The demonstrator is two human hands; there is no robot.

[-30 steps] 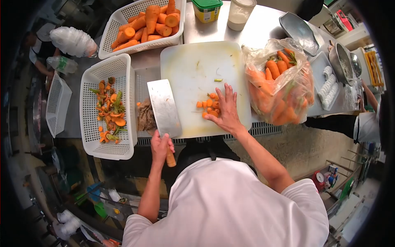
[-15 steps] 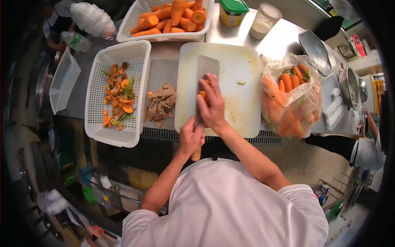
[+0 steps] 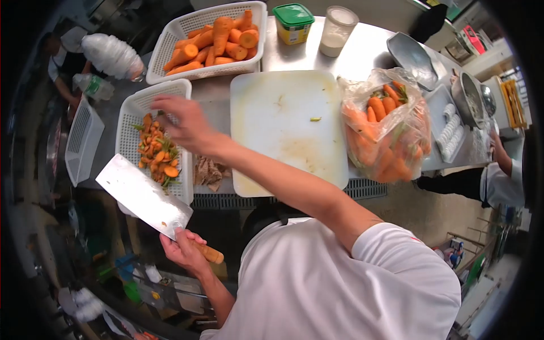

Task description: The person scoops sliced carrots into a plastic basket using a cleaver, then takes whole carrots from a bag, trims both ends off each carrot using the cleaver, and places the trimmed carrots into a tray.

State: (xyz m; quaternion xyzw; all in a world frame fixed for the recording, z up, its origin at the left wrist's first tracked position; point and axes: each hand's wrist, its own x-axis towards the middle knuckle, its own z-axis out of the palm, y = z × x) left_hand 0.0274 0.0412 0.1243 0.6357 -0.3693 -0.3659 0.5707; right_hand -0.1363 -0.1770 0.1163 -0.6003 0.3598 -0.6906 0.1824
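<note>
On the desk (image 3: pixel 368 39), the cutting board (image 3: pixel 272 124) is flanked by the basket of trimmings (image 3: pixel 129 122) and the bag of carrots (image 3: pixel 385 156); beyond it are set the carrot basket (image 3: pixel 224 70) and the green-lidded tub (image 3: pixel 294 25). The board's near-left corner is crossed by the right forearm. The cleaver (image 3: pixel 144 195) is held by its handle in the closed grip of the left hand (image 3: pixel 186 254), its blade seen across the trimmings basket's near end. The right hand (image 3: pixel 190 123) is held above the trimmings (image 3: pixel 156 150), its grip blurred; opening and contents cannot be told.
</note>
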